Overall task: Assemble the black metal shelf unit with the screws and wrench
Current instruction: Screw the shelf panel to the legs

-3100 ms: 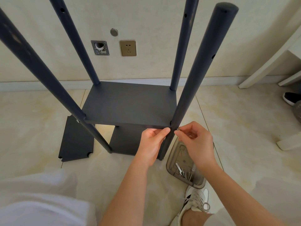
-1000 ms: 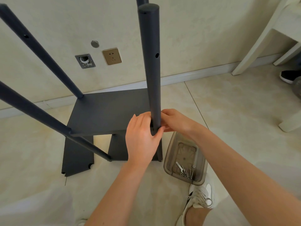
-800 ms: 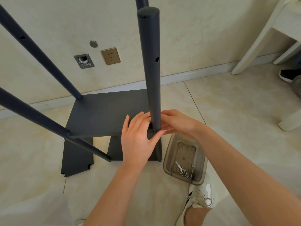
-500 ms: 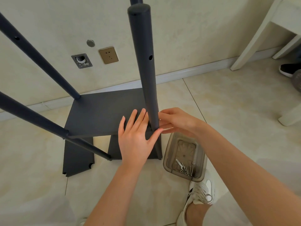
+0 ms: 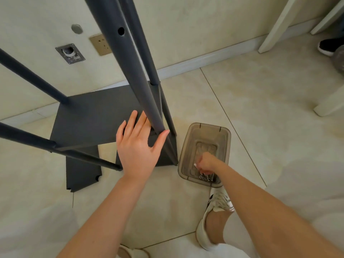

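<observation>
Head view, looking down. The left hand (image 5: pixel 137 148) reaches forward with the forearm straight and lies palm-down on the near right corner of the upper panel (image 5: pixel 80 125) of the black metal shelf unit (image 5: pixel 28 138), which stands on the floor (image 5: pixel 242 108) against the far wall. Its grip is spread: the fingers (image 5: pixel 134 120) lie straight and fanned on the panel just left of the near right post (image 5: pixel 132 67), and the thumb (image 5: pixel 162 138) stretches out to the post's right, so that the foot of the post sits in the fork between thumb and forefinger. The hand touches the panel; nothing is pinched.

The right hand (image 5: pixel 204 162) is lowered, wrist bent, into a clear brownish tray (image 5: pixel 228 138) on the floor just right of the unit's near right foot. Its fingers are bunched and point down at the screws (image 5: pixel 205 178), which lie in a small cluster at the near end of the tray, touching or just below the fingertips. Whether this grip has closed on a screw cannot be told.

A loose panel (image 5: pixel 81 172) lies flat on the floor under the unit's near left side. A white sneaker (image 5: pixel 217 203) stands just near of the tray. A wall socket (image 5: pixel 101 44) is on the far wall.
</observation>
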Motion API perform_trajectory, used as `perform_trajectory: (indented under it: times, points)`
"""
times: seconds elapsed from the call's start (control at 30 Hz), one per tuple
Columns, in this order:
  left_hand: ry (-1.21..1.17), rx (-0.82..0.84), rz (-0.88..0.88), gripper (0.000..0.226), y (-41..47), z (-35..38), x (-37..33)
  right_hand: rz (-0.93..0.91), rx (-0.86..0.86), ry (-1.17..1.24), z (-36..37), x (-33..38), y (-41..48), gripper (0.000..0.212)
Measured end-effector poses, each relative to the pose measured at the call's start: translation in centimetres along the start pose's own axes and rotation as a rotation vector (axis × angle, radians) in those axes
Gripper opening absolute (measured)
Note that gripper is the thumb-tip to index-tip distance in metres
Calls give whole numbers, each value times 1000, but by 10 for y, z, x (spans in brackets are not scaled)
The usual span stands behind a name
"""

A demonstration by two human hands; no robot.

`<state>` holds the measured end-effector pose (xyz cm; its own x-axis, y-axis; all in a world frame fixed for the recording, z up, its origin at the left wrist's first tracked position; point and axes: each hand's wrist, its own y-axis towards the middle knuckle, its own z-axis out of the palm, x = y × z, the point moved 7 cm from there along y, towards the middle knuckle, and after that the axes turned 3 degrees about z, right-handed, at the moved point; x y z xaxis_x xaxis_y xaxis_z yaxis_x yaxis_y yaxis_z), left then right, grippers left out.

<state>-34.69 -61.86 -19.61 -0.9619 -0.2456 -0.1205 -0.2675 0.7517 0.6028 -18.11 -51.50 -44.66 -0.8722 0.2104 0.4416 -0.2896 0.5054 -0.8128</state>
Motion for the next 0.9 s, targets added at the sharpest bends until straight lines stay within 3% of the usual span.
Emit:
perform_trajectory:
  times: [0.07,0.2,0.47,0.77,0.9]
  points:
    - [-3,12,-3,49,-1,1,0,-41,-11,-229,6,4,6,27]
    - [-8,33,-25,53,-1,3,0,-85,3,-469,23,-1,19,27]
    - [-24,36,-32,45,0,2,-2,-24,7,-543,38,-19,41,28]
    - [-44,45,-46,45,1,1,-3,-132,-67,-841,40,-18,42,37]
    - [-47,46,-48,46,1,1,-3,-142,-84,-844,37,-18,41,33]
